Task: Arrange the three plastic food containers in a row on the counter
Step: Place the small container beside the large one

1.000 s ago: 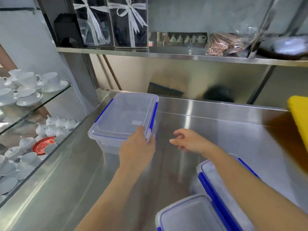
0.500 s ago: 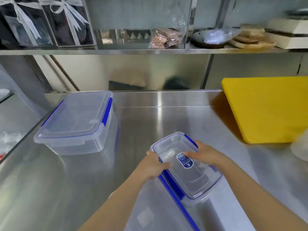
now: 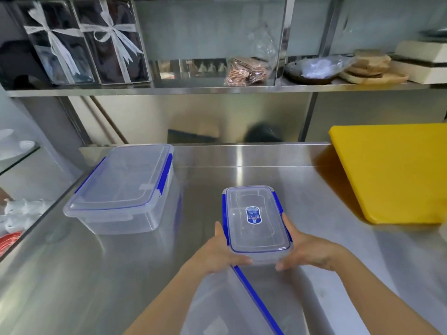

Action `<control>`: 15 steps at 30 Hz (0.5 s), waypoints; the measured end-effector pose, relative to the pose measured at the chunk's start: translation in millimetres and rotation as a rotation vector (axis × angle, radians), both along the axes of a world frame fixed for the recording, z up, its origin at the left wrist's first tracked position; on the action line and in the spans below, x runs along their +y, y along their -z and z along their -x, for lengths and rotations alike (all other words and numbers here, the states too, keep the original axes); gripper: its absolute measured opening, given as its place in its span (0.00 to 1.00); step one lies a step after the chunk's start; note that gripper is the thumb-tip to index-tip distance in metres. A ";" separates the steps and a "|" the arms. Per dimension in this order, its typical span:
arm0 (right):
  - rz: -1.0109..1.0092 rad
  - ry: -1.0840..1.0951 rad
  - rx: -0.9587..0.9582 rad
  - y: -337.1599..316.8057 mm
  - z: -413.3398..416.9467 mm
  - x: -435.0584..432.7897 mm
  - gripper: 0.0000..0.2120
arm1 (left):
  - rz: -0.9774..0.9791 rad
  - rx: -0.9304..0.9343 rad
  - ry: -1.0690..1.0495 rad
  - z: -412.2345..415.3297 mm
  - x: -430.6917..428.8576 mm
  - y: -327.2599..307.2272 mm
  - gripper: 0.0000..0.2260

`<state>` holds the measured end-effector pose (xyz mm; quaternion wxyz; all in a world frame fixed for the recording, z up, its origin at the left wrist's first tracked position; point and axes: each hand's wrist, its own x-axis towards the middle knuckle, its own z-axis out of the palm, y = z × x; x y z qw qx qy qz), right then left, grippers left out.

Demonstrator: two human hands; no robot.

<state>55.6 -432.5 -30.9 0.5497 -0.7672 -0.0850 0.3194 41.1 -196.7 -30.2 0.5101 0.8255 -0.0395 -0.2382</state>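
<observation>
A small clear container point(image 3: 255, 221) with blue clips and a blue label on its lid is held between both hands above the steel counter point(image 3: 242, 170). My left hand point(image 3: 217, 252) grips its left side and my right hand point(image 3: 304, 250) grips its right side. A large clear container point(image 3: 123, 187) with blue clips rests at the counter's back left. A third clear container point(image 3: 232, 303) with a long blue clip lies under my arms at the bottom edge, partly hidden.
A yellow cutting board point(image 3: 391, 172) lies on the counter at the right. A steel shelf point(image 3: 217, 89) above the counter carries gift boxes, a bag of biscuits and plates. Glass shelving with white crockery stands at the left edge.
My left hand let go of the large container at the back left. Both hands took hold of the small container, turned it lengthwise and moved it slightly away from me.
</observation>
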 end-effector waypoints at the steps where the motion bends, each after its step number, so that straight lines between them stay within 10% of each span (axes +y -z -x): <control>1: 0.021 0.033 -0.050 -0.4 -1.4 4.2 0.57 | 0.015 -0.034 -0.036 -0.2 1.9 3.4 0.41; 15: 0.020 0.147 -0.272 9.1 -80.8 90.5 0.45 | -0.358 -0.428 -0.532 -37.0 46.5 15.5 0.16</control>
